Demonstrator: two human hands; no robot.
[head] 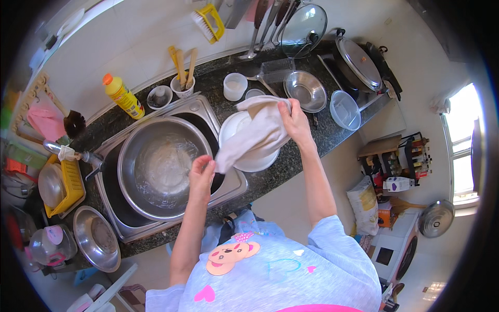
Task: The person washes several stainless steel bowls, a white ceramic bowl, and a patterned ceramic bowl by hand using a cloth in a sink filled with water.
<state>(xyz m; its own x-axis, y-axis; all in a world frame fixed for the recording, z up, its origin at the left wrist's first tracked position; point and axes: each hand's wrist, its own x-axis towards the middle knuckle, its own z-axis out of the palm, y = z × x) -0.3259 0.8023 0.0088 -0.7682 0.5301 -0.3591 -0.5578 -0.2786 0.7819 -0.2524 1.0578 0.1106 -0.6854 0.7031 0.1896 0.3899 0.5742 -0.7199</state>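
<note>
A pale beige cloth (259,134) is stretched slantwise between my two hands. My right hand (296,123) grips its upper right end, with the thumb on top. The lower left corner of the cloth is pinched in the fingertips of my left hand (201,175), beside the rim of a large steel basin (125,171). Clear water, somewhat foamy or rippled, lies in this basin, which sits in the steel sink (234,186). Beneath the cloth stand white dishes (253,165) on the dark speckled counter; the cloth hides much of them.
Behind the sink is a yellow bottle (124,95) with an orange cap. The faucet (91,158) rises at the left, near a yellow basket (74,175) and a second steel basin (84,234). To the right are a steel bowl (308,78), a clear plastic bowl (345,113) and a lidded pan (358,62).
</note>
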